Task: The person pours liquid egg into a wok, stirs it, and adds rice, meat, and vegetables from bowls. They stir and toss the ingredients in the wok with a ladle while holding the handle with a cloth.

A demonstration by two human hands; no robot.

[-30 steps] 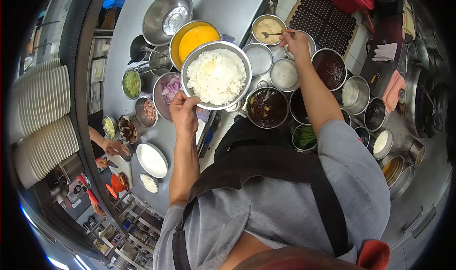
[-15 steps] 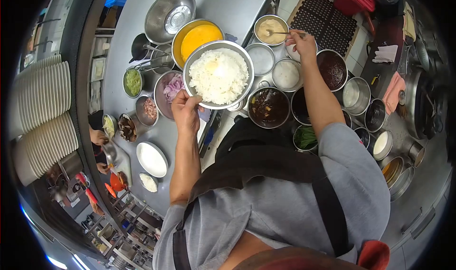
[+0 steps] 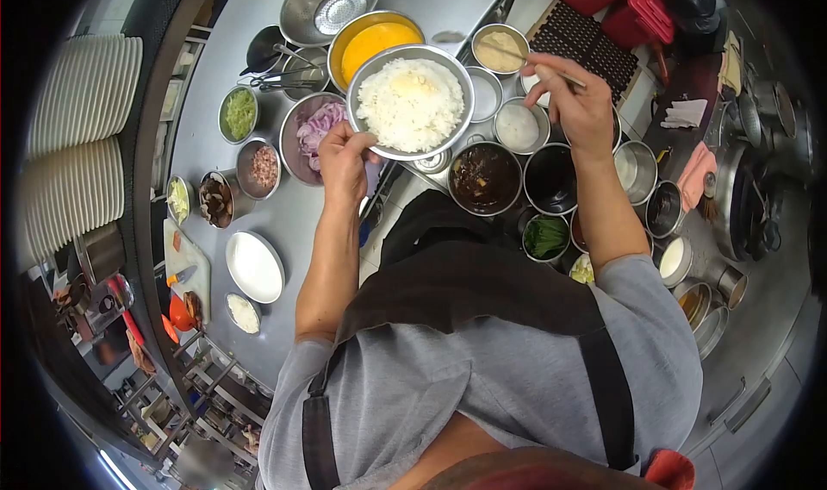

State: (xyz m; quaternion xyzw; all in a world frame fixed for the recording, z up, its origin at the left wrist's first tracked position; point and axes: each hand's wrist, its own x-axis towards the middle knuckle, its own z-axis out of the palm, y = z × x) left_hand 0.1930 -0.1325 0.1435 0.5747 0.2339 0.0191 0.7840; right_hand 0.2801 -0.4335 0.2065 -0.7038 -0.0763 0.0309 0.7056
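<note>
Black cloth makes up the apron (image 3: pixel 469 292), which lies nearest over a grey shirt (image 3: pixel 525 395). The left hand (image 3: pixel 346 158) pinches the rim of a steel bowl (image 3: pixel 469 93), thumb laid over the lip on the side closest to the body; the fingers beneath are mostly hidden. White rice (image 3: pixel 405 106) fills this bowl, with a faintly yellowish patch on top. The bowl is at the near edge of the worktop (image 3: pixel 301 231), overlapping other vessels in view.

Past the same edge, the right hand (image 3: pixel 575 102) pinches the handle of a thin spoon (image 3: pixel 512 53) between thumb and fingers. The spoon's far end reaches over a small pot (image 3: pixel 476 56) of tan paste (image 3: pixel 496 38); whether it touches the paste cannot be told. Dark sauce (image 3: pixel 485 175) and green leaves (image 3: pixel 545 237) stand in pots nearer the body.

On the worktop, purple onion slices (image 3: pixel 317 128) sit in a bowl just beside the left hand, and yellow liquid (image 3: pixel 375 46) fills another behind the rice. A white oval dish (image 3: pixel 256 268) lies farther along. Toward the far edge are diced pink pieces (image 3: pixel 259 168), green shreds (image 3: pixel 239 113) and a cutting board (image 3: pixel 194 262) bearing an orange-handled knife (image 3: pixel 179 277). Beyond that edge rise stacked white plates (image 3: pixel 86 102).
</note>
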